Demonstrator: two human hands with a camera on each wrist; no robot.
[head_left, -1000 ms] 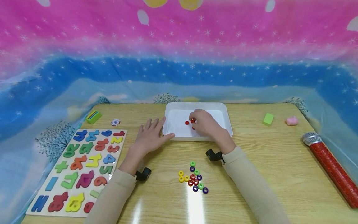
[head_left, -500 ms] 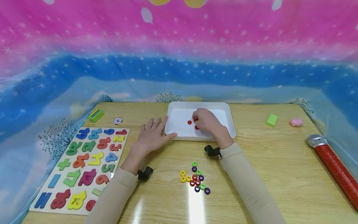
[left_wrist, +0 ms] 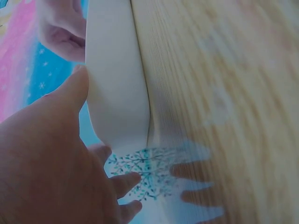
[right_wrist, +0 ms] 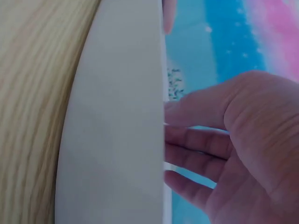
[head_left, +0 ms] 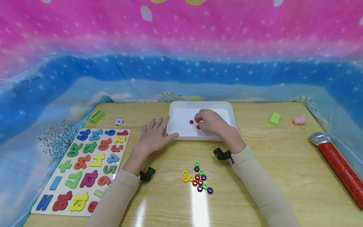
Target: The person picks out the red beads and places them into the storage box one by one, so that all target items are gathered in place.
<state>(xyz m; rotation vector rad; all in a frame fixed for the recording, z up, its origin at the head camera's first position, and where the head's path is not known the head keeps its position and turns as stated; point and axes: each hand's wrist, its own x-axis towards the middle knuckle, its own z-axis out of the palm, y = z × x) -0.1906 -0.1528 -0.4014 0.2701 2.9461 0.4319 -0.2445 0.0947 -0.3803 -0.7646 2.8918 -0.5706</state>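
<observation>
My left hand (head_left: 153,138) rests at the near left corner of a white tray (head_left: 181,136), its fingers spread and its thumb on the front rim. Inside the tray, my right hand (head_left: 214,123) pinches a red bead (head_left: 197,121) between curled fingertips, which partly cover it. Two more red beads lie on the tray floor, one to the left (head_left: 191,122) and one nearer the front (head_left: 198,127). In the right wrist view, the tray wall (right_wrist: 112,121) hides the tips of the right hand's fingers.
Several yellow, red, green and purple ring beads (head_left: 200,182) lie in front of the tray. A number puzzle board (head_left: 82,170) is at left, with a green block (head_left: 97,116) and poker chip (head_left: 119,121) behind. At right are a green block (head_left: 274,118), pink pig (head_left: 299,120) and red microphone (head_left: 337,167).
My right hand has shifted slightly over the red beads and its forearm has swung a little to the right. My left hand stays at the tray corner. The head view has shifted slightly.
</observation>
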